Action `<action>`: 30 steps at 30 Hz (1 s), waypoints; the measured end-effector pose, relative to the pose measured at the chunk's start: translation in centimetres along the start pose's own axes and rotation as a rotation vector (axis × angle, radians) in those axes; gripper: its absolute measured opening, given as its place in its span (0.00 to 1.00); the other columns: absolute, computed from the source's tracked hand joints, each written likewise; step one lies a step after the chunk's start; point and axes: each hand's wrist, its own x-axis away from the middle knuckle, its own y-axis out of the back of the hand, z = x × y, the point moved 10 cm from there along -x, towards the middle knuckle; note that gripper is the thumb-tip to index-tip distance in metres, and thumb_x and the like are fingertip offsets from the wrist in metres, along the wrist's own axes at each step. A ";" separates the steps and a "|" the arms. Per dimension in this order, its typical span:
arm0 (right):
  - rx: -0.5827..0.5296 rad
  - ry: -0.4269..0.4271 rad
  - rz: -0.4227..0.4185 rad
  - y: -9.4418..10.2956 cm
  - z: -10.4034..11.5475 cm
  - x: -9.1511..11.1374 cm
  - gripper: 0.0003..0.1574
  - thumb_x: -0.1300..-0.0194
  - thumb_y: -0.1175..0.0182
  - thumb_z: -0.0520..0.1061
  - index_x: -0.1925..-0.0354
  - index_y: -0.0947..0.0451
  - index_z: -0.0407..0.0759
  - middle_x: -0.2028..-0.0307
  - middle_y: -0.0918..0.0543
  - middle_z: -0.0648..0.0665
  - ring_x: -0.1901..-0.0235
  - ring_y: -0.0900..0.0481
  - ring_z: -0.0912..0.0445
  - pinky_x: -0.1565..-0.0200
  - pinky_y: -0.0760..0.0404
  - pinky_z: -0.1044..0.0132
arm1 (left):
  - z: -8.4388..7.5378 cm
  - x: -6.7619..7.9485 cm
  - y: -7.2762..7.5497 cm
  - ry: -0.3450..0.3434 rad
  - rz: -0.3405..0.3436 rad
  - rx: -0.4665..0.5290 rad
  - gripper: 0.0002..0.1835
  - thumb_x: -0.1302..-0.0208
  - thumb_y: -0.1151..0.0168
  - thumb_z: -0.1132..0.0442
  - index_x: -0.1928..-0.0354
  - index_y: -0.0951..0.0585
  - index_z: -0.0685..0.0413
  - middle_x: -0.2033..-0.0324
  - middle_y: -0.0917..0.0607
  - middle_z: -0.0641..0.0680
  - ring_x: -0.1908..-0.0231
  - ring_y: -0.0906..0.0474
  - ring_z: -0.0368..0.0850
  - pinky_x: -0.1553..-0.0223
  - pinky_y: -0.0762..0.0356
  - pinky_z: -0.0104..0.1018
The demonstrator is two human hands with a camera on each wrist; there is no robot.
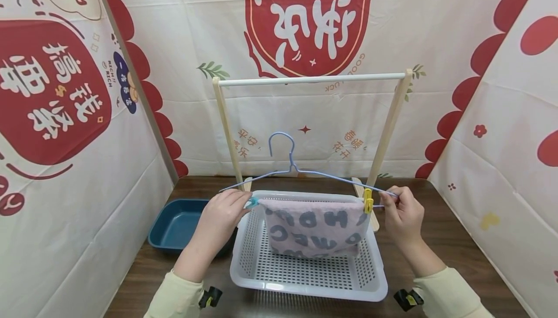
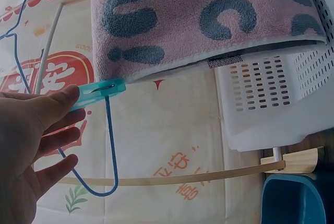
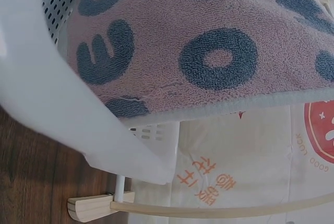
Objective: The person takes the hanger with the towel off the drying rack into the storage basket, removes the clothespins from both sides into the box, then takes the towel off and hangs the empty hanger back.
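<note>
A pink towel [image 1: 316,228] with grey-blue letters hangs folded over the lower bar of a blue wire hanger [image 1: 292,167]. At the towel's left corner my left hand [image 1: 223,214] pinches a teal clothespin [image 2: 94,94] between thumb and forefinger; its other fingers are spread apart. A yellow clothespin [image 1: 368,201] grips the towel's right end on the hanger. My right hand [image 1: 404,216] holds the hanger's right end, just beyond that clothespin. The right wrist view shows the towel but not the hand. Hanger and towel are over a white basket [image 1: 309,287].
Behind the basket stands a wooden rack [image 1: 389,124] with a white top rail [image 1: 314,80]. A blue tub [image 1: 176,223] sits to the left on the brown table [image 1: 440,250]. Printed cloth walls [image 1: 196,129] enclose the back and sides.
</note>
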 end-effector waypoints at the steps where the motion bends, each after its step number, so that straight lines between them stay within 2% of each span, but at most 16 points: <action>1: 0.003 0.000 0.000 0.0 0.0 0.0 0.35 0.32 0.40 0.57 0.77 0.34 0.27 0.81 0.26 0.42 0.76 0.31 0.70 0.71 0.32 0.83 | 0.0 0.0 0.0 0.003 -0.001 0.004 0.23 0.51 0.22 0.63 0.51 0.16 0.58 0.56 0.14 0.55 0.53 0.20 0.50 0.51 0.20 0.45; 10: 0.027 -0.032 -0.005 0.7 -0.3 0.2 0.34 0.31 0.41 0.55 0.76 0.34 0.26 0.79 0.25 0.45 0.75 0.30 0.72 0.72 0.33 0.84 | 0.3 0.3 0.0 0.039 0.007 0.069 0.20 0.47 0.25 0.66 0.51 0.18 0.59 0.55 0.15 0.55 0.52 0.22 0.48 0.48 0.22 0.41; 15: 0.031 -0.040 -0.010 1.0 -0.8 0.4 0.33 0.31 0.41 0.54 0.76 0.34 0.26 0.79 0.25 0.46 0.75 0.30 0.72 0.72 0.34 0.83 | 0.4 0.4 0.2 0.049 -0.015 0.130 0.20 0.47 0.27 0.69 0.51 0.19 0.61 0.54 0.16 0.56 0.51 0.21 0.49 0.47 0.23 0.42; 24: 0.004 -0.044 -0.038 1.3 -1.2 0.7 0.33 0.31 0.40 0.53 0.77 0.34 0.25 0.80 0.26 0.48 0.76 0.31 0.72 0.73 0.35 0.84 | 0.6 0.7 0.5 0.084 -0.032 0.228 0.17 0.49 0.27 0.74 0.58 0.22 0.60 0.63 0.20 0.53 0.62 0.22 0.44 0.57 0.18 0.37; 30: -0.024 -0.045 -0.054 1.5 -1.0 0.5 0.32 0.31 0.39 0.50 0.78 0.35 0.24 0.81 0.27 0.46 0.77 0.31 0.71 0.73 0.35 0.84 | 0.8 0.7 1.3 0.069 -0.110 0.278 0.15 0.51 0.28 0.78 0.62 0.22 0.61 0.65 0.19 0.53 0.64 0.22 0.44 0.61 0.18 0.36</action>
